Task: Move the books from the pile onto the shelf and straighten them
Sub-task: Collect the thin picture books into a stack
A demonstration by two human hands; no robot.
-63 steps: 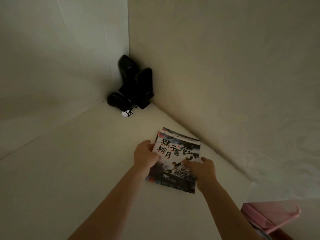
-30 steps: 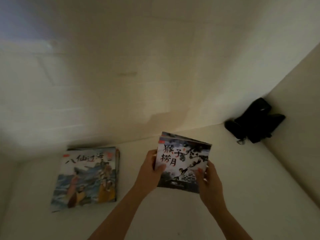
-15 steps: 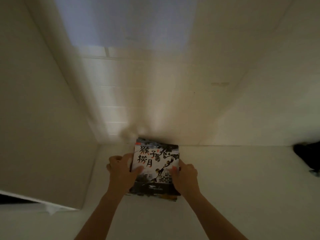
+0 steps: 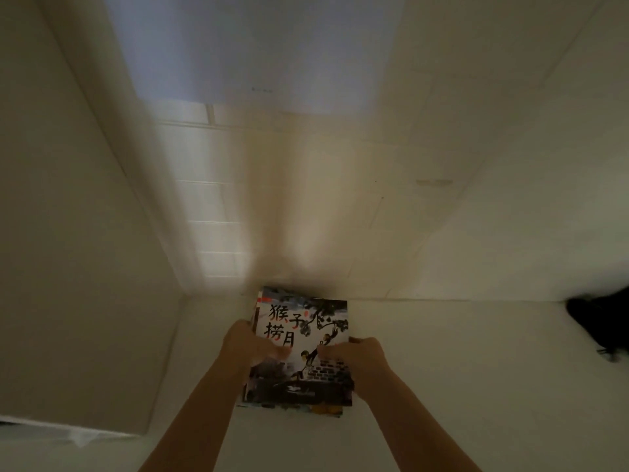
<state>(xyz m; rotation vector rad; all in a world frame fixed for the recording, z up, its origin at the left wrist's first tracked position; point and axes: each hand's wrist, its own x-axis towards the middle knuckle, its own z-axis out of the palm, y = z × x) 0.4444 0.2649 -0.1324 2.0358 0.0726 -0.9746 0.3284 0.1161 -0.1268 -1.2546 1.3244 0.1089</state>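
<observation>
A thin picture book [image 4: 303,332] with a dark cover, black and red characters and a brick wall drawing lies on top of a stack of books [image 4: 325,409] on the white shelf [image 4: 459,386], near its back left corner. My left hand [image 4: 246,344] holds the book's left edge, thumb on the cover. My right hand [image 4: 359,361] grips the right edge, thumb on the cover too. Edges of the lower books show under the front and at the back left.
A white side panel [image 4: 85,267] closes the shelf on the left, a white back wall [image 4: 306,199] stands just behind the books. A black object [image 4: 602,321] sits at the far right of the shelf.
I carried the dark-covered book leftward from the right side of the shelf and set it onto the other pile near the left corner. Both hands have kept hold of it.
</observation>
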